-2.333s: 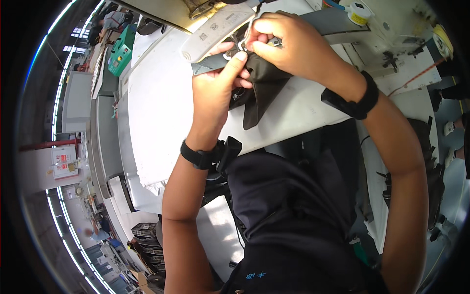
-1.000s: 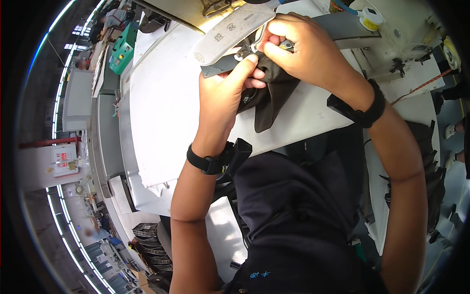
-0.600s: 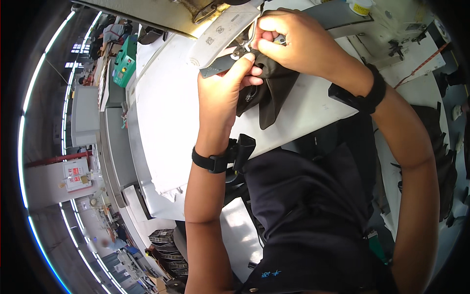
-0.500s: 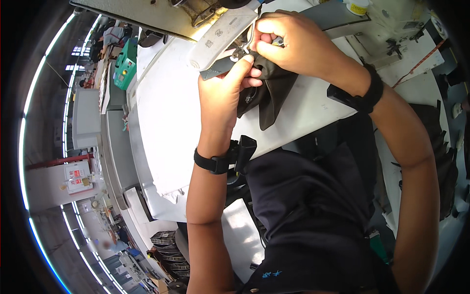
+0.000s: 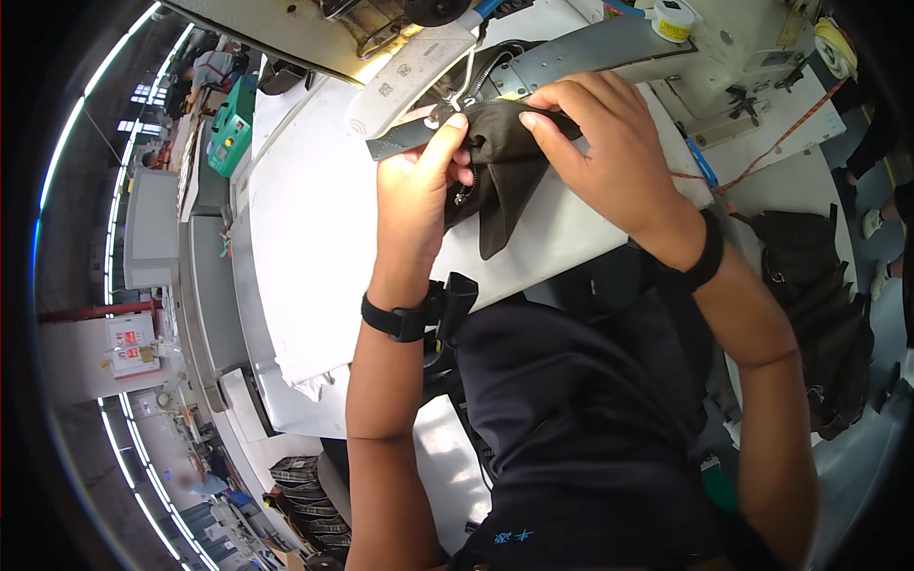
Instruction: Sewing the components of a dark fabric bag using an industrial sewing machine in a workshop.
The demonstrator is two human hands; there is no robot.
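Observation:
A dark brown fabric piece (image 5: pixel 509 205) with a zipper along it lies bunched at the needle area of a sewing machine (image 5: pixel 276 30). My left hand (image 5: pixel 411 205) pinches its left side, thumb on top, close to the metal presser foot (image 5: pixel 461 99). To the right of the foot, my right hand (image 5: pixel 617 152) holds the upper edge of the same fabric between thumb and fingers. A pointed flap of the cloth hangs toward me over the white table. Part of the zipper runs up behind the foot, beside the machine's white light bar (image 5: pixel 409 81).
A metal arm plate (image 5: pixel 590 59) extends to the right behind the fabric. Near it stand a small white tub (image 5: pixel 674 19) and blue tweezers (image 5: pixel 702 162). More dark fabric pieces (image 5: pixel 804 305) lie at the right. A green box (image 5: pixel 231 128) is at the far left.
My right hand has moved away from the presser foot, to the right and nearer me, onto the fabric's edge. My left hand stays by the foot. The whole view has shifted slightly.

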